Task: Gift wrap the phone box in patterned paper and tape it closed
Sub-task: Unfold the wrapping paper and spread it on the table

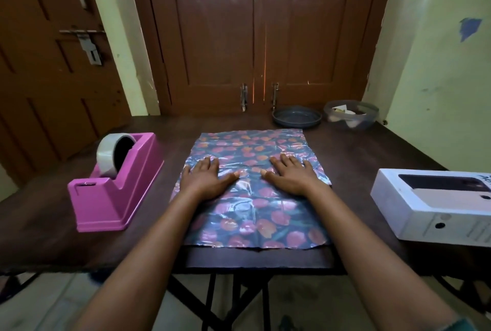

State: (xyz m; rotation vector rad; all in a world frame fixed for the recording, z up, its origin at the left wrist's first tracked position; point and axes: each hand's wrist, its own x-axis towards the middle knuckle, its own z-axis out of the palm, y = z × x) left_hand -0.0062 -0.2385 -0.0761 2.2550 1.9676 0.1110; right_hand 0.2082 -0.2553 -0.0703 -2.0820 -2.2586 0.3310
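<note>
Head view: a dark wooden table (pixel 53 224) is seen from above, with two bare forearms stretched forward over it.
Patterned paper (pixel 255 213): a glossy sheet printed with pink and orange tulips on dark blue is laid flat at the table's middle.
Left hand (pixel 206 178): it is laid palm-down on the paper's left part; the fingers are held straight and close together, with the thumb stretched toward the centre.
Right hand (pixel 292 175): it is laid palm-down on the paper's right part; the fingers are straight and slightly spread, and the thumb is near the left thumb but apart from it.
Phone box (pixel 435 206): a white box is laid flat at the table's right, well apart from the paper and both hands, and partly cut off by the frame.
Tape dispenser (pixel 117 187): pink and loaded with a clear tape roll (pixel 109 155), it is stood near the paper's left side.
Far edge: a dark shallow dish (pixel 296 117) and a clear bowl (pixel 350 114) are set before brown doors (pixel 255 38).
</note>
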